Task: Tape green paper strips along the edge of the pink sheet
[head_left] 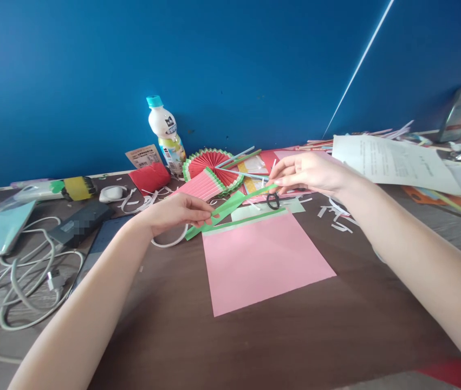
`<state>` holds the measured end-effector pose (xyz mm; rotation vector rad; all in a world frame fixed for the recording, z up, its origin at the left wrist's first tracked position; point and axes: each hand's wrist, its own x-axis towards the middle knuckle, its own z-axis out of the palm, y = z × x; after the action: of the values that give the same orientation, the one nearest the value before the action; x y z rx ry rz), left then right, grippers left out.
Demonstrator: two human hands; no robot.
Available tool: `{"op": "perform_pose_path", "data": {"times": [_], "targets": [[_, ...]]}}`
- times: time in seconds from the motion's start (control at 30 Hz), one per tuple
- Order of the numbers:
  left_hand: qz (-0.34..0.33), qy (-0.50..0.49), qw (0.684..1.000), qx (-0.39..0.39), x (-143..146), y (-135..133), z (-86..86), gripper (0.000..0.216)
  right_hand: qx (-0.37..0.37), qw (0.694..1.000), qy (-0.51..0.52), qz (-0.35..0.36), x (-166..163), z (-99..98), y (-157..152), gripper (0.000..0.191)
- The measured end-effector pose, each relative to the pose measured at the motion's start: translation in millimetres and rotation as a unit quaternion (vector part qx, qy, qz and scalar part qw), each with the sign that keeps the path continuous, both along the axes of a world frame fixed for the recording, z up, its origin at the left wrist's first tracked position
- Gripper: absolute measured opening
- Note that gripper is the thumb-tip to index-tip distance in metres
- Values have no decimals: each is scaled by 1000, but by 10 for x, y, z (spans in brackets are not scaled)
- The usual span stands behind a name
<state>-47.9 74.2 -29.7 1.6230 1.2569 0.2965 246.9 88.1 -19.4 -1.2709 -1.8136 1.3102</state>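
A narrow green paper strip (231, 204) is stretched slantwise between my two hands. My left hand (181, 211) pinches it between thumb and fingers near its middle-left part, and green paper shows beyond those fingertips too. With its fingertips, my right hand (305, 174) grips the strip's right end, higher up. Just below lies a pink paper sheet (266, 260), flat on the dark table, with a green band and a thin whitish band along its far edge. A black ring-shaped thing (273, 201) lies under my right fingers; I cannot tell what it is.
Behind my hands are a red and green pleated paper fan (208, 165) and a drink bottle (166, 135) against the blue wall. White cables (23, 281) and a black box (79, 222) are at left. A printed sheet (395, 162) and paper scraps (338, 216) lie at right.
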Motion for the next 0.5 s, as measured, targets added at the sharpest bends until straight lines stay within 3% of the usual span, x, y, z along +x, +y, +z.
{"op": "perform_pose_path", "data": {"times": [0.13, 0.27, 0.5], "targets": [[-31, 50, 998, 16, -59, 7, 21, 30, -58, 997, -6, 41, 13, -26, 13, 19], [-65, 110, 992, 22, -67, -8, 71, 32, -98, 989, -74, 86, 12, -48, 26, 18], [-100, 142, 985, -10, -53, -102, 130, 27, -111, 955, -183, 207, 51, -107, 18, 26]]}}
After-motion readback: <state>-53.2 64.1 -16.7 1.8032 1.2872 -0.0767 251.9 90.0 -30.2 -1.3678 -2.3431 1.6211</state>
